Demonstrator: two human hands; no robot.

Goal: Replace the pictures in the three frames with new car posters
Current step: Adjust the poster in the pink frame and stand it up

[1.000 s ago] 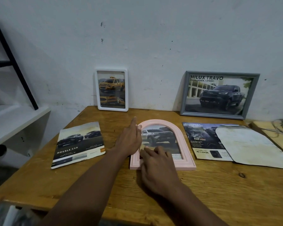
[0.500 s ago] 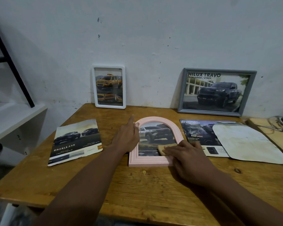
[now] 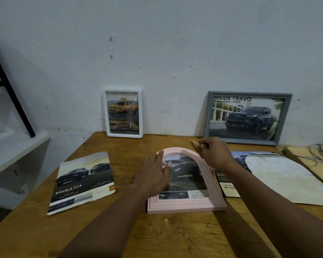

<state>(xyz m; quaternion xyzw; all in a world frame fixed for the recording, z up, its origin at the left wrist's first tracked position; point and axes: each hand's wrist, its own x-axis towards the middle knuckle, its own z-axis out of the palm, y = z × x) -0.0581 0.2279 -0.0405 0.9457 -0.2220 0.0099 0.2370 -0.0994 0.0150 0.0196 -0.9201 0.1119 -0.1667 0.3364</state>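
A pink arched frame (image 3: 186, 205) lies flat on the wooden table (image 3: 175, 237) with a car picture in it. My left hand (image 3: 153, 175) rests open on the frame's left side and the picture. My right hand (image 3: 213, 151) is above the frame's top right, pinching a small tan piece (image 3: 194, 144). A white frame (image 3: 122, 113) with a yellow truck picture and a grey frame (image 3: 248, 118) with a dark truck poster lean upright against the wall.
A "Double Cab" car poster (image 3: 82, 181) lies left of the pink frame. To the right lie another car poster (image 3: 229, 183) and a blank off-white sheet (image 3: 287, 181) partly over it. Cables (image 3: 321, 151) sit at far right. A white shelf (image 3: 11, 151) stands left.
My right hand rose from the frame's lower right to above its top right, carrying the small tan piece. My left hand slid onto the picture.
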